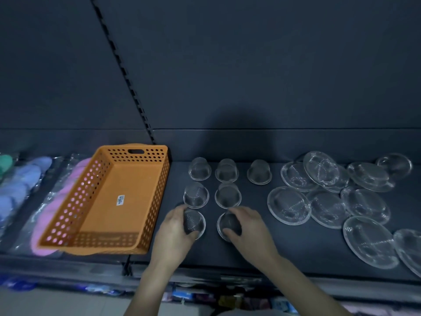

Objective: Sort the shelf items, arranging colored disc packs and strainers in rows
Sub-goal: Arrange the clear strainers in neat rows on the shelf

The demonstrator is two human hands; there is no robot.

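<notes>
Basket (75,201), orange, holds a sticker (120,200); fingers (237,210) of left hand (173,231), right hand (249,229) grip strainers (194,222).

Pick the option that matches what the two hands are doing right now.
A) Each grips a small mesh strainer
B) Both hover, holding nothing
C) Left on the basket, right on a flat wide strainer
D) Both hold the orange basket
A: the left hand grips a small mesh strainer and the right hand grips a second small strainer, both to the right of the orange basket.
</notes>
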